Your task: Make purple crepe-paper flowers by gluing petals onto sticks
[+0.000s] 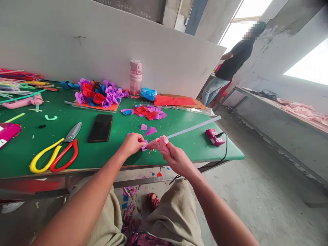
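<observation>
My right hand [176,160] grips a pink glue gun [159,143] with a long clear glue stick [194,127] poking out of its back. The gun's tip meets a small purple paper petal [145,145] that my left hand [132,143] pinches. Both hands hover at the near edge of the green table [179,140]. More loose purple petals [150,130] lie just beyond them.
Yellow and red scissors [55,153] and a black phone [100,127] lie to the left. Paper roses [98,94], a pink bottle [135,78], cut petals [147,112] and red sheets [174,100] sit farther back. A pink power strip [214,137] is at right. A person [230,68] stands beyond.
</observation>
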`<state>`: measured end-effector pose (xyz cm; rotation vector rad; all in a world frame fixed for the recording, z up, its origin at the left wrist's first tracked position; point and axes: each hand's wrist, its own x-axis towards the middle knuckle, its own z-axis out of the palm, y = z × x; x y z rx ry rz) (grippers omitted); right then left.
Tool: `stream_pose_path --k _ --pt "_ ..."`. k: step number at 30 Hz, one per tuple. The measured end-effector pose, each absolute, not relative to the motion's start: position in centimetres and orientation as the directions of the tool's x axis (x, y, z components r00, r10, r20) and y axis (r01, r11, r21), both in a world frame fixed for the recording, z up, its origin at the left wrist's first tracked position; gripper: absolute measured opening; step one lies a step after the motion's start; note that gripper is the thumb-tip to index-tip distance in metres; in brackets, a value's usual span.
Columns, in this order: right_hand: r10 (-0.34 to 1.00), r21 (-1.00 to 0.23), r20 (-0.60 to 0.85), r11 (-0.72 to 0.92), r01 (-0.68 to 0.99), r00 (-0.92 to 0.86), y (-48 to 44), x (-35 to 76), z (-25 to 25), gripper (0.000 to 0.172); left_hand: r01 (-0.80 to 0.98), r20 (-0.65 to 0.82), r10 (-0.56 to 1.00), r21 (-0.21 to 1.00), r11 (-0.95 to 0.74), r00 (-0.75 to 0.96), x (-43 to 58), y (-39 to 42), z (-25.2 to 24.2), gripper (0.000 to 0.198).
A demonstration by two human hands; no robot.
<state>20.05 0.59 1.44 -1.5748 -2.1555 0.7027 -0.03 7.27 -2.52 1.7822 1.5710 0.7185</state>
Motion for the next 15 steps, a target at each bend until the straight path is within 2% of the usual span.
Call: stream_pose_path --k 6,15 --pt "0.976 -0.577 0.013 0.184 0.796 -0.216 0.84 21.11 1.51 0.020 0.636 -0.008 0.992 0.768 -0.076 0.127 0.03 7.38 -2.70 0.013" --pt "0.960 -0.601 0.019 0.233 0.764 -0.278 0.53 20.23 1.53 0.020 0.639 -0.015 0.990 0.765 -0.077 0.138 0.05 7.17 -2.26 0.013"
